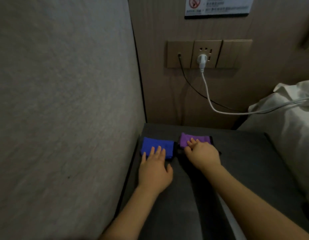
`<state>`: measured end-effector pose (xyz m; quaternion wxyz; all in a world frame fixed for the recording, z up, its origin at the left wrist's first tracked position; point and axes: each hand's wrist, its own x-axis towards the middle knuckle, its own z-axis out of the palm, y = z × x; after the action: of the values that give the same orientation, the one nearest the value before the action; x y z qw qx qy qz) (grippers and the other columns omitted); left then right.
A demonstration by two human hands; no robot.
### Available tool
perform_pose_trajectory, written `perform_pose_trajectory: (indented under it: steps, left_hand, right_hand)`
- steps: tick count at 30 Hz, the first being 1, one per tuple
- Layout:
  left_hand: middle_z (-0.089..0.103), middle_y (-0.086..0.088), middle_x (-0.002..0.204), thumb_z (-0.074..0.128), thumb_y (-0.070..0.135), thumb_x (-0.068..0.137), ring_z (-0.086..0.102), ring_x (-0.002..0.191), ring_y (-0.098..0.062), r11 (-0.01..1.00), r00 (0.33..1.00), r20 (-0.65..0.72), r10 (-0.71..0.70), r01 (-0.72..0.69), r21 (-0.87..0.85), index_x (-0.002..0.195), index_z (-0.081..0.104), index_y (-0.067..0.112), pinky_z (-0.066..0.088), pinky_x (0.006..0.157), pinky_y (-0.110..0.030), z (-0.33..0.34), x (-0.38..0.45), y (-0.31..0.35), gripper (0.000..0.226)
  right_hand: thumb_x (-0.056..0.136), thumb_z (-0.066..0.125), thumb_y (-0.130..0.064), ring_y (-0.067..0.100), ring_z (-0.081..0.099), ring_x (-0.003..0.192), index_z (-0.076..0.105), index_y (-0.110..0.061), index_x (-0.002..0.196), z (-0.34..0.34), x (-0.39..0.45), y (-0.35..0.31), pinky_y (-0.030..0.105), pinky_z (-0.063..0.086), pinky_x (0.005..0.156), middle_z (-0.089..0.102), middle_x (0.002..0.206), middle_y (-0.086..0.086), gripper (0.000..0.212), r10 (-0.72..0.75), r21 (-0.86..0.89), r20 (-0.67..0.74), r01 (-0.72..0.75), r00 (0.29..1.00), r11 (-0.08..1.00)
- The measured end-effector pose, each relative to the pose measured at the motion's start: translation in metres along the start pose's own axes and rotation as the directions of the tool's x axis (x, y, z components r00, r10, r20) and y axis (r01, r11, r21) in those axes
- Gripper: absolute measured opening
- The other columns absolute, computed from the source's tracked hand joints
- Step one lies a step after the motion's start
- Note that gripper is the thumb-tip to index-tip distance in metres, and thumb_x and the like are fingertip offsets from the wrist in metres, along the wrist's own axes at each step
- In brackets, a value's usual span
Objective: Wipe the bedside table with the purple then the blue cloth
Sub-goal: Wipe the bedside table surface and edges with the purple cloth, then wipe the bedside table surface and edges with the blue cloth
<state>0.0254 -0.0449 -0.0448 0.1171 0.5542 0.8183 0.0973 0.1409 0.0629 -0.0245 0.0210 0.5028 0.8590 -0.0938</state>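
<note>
The dark grey bedside table (245, 161) fills the lower middle of the view. A folded blue cloth (155, 144) lies at its far left, against the wall. My left hand (154, 168) rests flat with spread fingers on the cloth's near edge. A folded purple cloth (193, 138) lies just to the right of it. My right hand (201, 153) covers the purple cloth's near part, fingers curled down onto it; whether it grips the cloth is unclear.
A grey textured wall (63, 101) stands close on the left. Behind the table a wood panel carries a socket plate (209, 53) with a white plug and cable (207, 90) and a black cable (188, 82). White bedding (292, 122) lies on the right.
</note>
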Motion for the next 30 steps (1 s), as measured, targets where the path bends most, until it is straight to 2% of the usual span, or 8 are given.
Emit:
perform_pose_trajectory:
  steps: [3,6,10,20,22,26,28,30]
  left_hand:
    - [0.013,-0.001,0.157,0.025,0.042,0.078,0.005,0.146,-0.016,0.999,1.0,0.009,-0.016,0.016,-0.048,0.145,0.016,0.017,0.004,0.119,-0.037,0.004,-0.008,0.004,0.072]
    - [0.013,-0.001,0.157,0.036,0.039,0.087,0.003,0.146,-0.017,0.998,1.0,0.027,-0.009,0.011,-0.061,0.145,0.018,0.016,0.003,0.119,-0.037,0.001,-0.006,0.003,0.064]
    - [0.018,0.0,0.156,0.041,0.037,0.087,0.005,0.146,-0.019,0.996,1.0,0.004,-0.003,0.003,-0.09,0.145,0.019,0.02,0.004,0.119,-0.038,0.004,-0.005,0.003,0.064]
    - [0.027,0.002,0.153,0.038,0.04,0.088,0.014,0.144,-0.018,0.997,0.999,-0.018,0.03,-0.031,-0.072,0.143,0.022,0.025,0.004,0.118,-0.04,0.01,0.0,0.001,0.059]
    - [0.035,0.0,0.148,0.04,0.039,0.087,0.023,0.141,-0.019,0.996,0.999,-0.036,0.032,-0.035,-0.085,0.139,0.029,0.025,0.009,0.118,-0.038,0.008,-0.001,0.001,0.056]
    - [0.05,-0.006,0.135,0.043,0.036,0.084,0.038,0.131,-0.022,0.996,0.999,0.019,0.048,-0.046,-0.081,0.128,0.044,0.021,0.016,0.117,-0.036,0.006,0.002,-0.002,0.046]
    - [0.04,-0.01,0.145,0.042,0.032,0.085,0.031,0.136,-0.025,0.995,0.991,0.09,0.103,-0.101,-0.028,0.136,0.036,0.018,0.012,0.118,-0.036,0.006,0.007,-0.007,0.053]
    - [0.038,-0.008,0.147,0.047,0.022,0.084,0.032,0.137,-0.021,0.973,0.988,0.093,0.127,-0.105,-0.206,0.138,0.037,0.016,0.013,0.118,-0.033,0.002,0.009,-0.012,0.055]
  right_hand:
    - [0.1,0.025,-0.027,0.028,0.044,0.127,0.044,-0.009,0.133,-0.009,0.026,-0.023,0.038,0.038,0.101,0.039,0.146,0.013,0.042,-0.142,-0.122,0.097,0.154,0.985,0.981]
    - [0.101,0.021,-0.027,0.033,0.041,0.129,0.037,-0.011,0.136,-0.012,0.044,-0.05,0.041,0.038,0.101,0.035,0.147,0.018,0.042,-0.229,-0.205,0.138,0.254,0.963,0.945]
    - [0.101,0.018,-0.027,0.033,0.031,0.137,0.028,-0.016,0.142,-0.003,0.067,-0.084,0.043,0.032,0.107,0.025,0.152,0.019,0.044,-0.295,-0.197,0.184,0.329,0.938,0.923]
    - [0.1,0.019,-0.037,0.028,0.013,0.145,0.019,-0.01,0.148,0.012,0.089,-0.1,0.042,0.018,0.115,0.009,0.158,0.01,0.055,-0.279,0.018,0.22,0.282,0.935,0.959]
    - [0.099,0.028,-0.038,0.028,0.017,0.143,0.024,-0.009,0.146,0.006,0.077,-0.1,0.041,0.02,0.115,0.015,0.157,0.011,0.056,-0.271,0.131,0.202,0.248,0.941,0.96]
    - [0.097,0.039,-0.024,0.03,0.056,0.112,0.062,-0.011,0.117,0.003,0.03,-0.094,0.039,0.046,0.094,0.061,0.124,0.013,0.033,-0.209,0.363,-0.012,0.199,0.978,0.91]
    - [0.097,0.039,-0.024,0.024,0.049,0.126,0.062,-0.013,0.119,0.012,0.004,-0.084,0.033,0.038,0.102,0.055,0.135,0.006,0.034,-0.24,0.417,-0.02,0.226,0.971,0.88]
    - [0.099,0.038,-0.029,0.012,0.035,0.137,0.055,-0.017,0.129,0.02,-0.012,-0.068,0.026,0.028,0.11,0.045,0.144,-0.001,0.037,-0.236,0.478,-0.011,0.212,0.972,0.852]
